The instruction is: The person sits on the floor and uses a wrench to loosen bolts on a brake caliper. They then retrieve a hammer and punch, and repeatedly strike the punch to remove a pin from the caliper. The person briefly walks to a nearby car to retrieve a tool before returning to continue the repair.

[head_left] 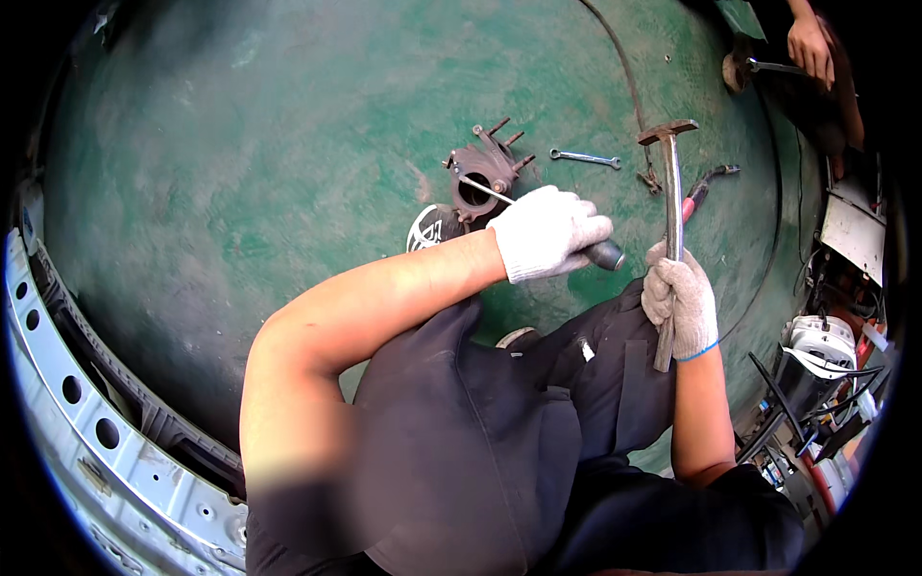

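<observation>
My left hand (549, 233), in a white knit glove, is closed around a screwdriver (605, 254) with a dark handle. Its thin shaft reaches left to a rusty metal housing (492, 165) with a round bore and several threaded studs; the tip appears to touch a small bolt or hole at the housing's left side. In my right hand (680, 298), also gloved, a steel hammer (671, 182) is gripped by the shaft, head up and away from the housing. My shoe (434, 228), black with a white pattern, stands against the housing's near side.
On the green floor (269, 125) lie a combination wrench (586, 157) and a red-handled tool (699, 197) beside a dark cable (629, 82). At upper right another person's hand (812, 48) is near a wrench (773, 67). A perforated metal panel (86, 403) curves along the left.
</observation>
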`<state>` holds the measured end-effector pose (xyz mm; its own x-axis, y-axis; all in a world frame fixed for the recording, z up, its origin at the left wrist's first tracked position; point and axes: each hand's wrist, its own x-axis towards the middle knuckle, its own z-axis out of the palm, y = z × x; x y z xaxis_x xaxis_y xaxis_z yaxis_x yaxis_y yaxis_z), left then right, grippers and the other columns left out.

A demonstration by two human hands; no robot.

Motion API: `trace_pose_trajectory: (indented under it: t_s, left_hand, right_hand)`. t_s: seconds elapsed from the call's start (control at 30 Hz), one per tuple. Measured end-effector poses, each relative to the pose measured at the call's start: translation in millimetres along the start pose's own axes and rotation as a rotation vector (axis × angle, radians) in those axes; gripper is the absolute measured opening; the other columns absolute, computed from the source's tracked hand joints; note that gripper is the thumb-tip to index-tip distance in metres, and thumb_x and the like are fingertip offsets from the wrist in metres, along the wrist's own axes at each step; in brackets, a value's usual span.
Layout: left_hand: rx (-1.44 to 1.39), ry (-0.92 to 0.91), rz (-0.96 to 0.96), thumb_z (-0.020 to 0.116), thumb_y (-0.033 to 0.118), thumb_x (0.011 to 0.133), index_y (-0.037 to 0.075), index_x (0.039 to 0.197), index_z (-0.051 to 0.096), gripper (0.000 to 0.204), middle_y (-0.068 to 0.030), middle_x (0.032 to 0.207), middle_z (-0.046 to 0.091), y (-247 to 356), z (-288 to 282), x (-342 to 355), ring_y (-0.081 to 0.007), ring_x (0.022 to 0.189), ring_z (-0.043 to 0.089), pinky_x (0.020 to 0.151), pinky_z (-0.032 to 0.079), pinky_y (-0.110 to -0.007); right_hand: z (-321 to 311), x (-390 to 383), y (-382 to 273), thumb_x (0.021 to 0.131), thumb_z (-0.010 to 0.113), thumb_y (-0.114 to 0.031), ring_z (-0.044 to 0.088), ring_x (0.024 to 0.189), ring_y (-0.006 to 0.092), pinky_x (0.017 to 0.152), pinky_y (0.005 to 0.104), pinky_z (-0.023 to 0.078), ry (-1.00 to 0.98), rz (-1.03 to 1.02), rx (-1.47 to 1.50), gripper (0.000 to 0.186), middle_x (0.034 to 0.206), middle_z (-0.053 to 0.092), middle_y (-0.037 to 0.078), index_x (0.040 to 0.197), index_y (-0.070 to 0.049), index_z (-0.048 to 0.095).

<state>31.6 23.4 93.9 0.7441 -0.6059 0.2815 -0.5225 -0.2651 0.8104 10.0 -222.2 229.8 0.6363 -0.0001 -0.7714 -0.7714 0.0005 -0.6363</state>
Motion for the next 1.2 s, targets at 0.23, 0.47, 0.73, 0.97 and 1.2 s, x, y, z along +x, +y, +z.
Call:
trace_pose_trajectory:
  t_s: [0.23,0.47,0.73,0.97,1.2]
  left_hand:
    - [-0.026,0.155,-0.142,0.082,0.02,0.076,0.009,0.106,0.065,0.036,-0.0124,0.09,0.067,8.7,-12.7,8.1,-0.0378,0.087,0.069,0.076,0.054,-0.05]
    - [0.03,0.325,-0.223,0.081,0.024,0.078,0.008,0.101,0.065,0.032,-0.0154,0.087,0.067,19.4,-38.6,14.8,-0.0392,0.083,0.069,0.072,0.054,-0.051]
    - [0.071,0.461,-0.253,0.086,0.019,0.078,0.008,0.102,0.069,0.031,-0.0129,0.089,0.069,2.7,-41.8,1.7,-0.0384,0.088,0.068,0.079,0.054,-0.048]
    - [-0.011,0.597,-0.303,0.085,0.015,0.078,0.006,0.103,0.068,0.031,-0.0158,0.093,0.069,-14.2,-37.3,-10.4,-0.0399,0.089,0.067,0.079,0.053,-0.048]
    - [-0.014,0.631,-0.285,0.083,0.016,0.079,0.007,0.099,0.067,0.028,-0.0153,0.089,0.067,-20.6,-41.7,-17.7,-0.0407,0.086,0.066,0.076,0.052,-0.05]
  right_hand:
    - [-0.7,-9.0,-2.1,0.097,0.063,-0.014,0.046,0.049,0.01,0.045,0.0259,0.038,0.02,0.0,-0.032,0.025,0.067,0.052,0.001,0.117,0.001,0.059]
    - [1.8,-6.5,-2.4,0.096,0.061,-0.012,0.046,0.048,0.0109,0.045,0.0264,0.039,-0.026,-0.027,-0.081,0.024,0.066,0.053,0.002,0.115,0.003,0.059]
    - [10.6,-0.2,-1.8,0.097,0.06,-0.011,0.045,0.048,0.0108,0.045,0.0269,0.038,-0.024,0.011,-0.136,0.023,0.066,0.052,0.002,0.115,0.002,0.058]
    - [32.2,-2.3,-20.6,0.096,0.057,-0.01,0.044,0.048,0.0103,0.045,0.0271,0.037,-0.011,-0.004,-0.231,0.02,0.066,0.052,0.002,0.114,0.001,0.058]
    - [67.5,-16.4,-42.4,0.098,0.054,-0.011,0.046,0.05,0.0106,0.048,0.0257,0.038,0.056,-0.149,-0.481,0.02,0.067,0.053,0.002,0.113,0.002,0.058]
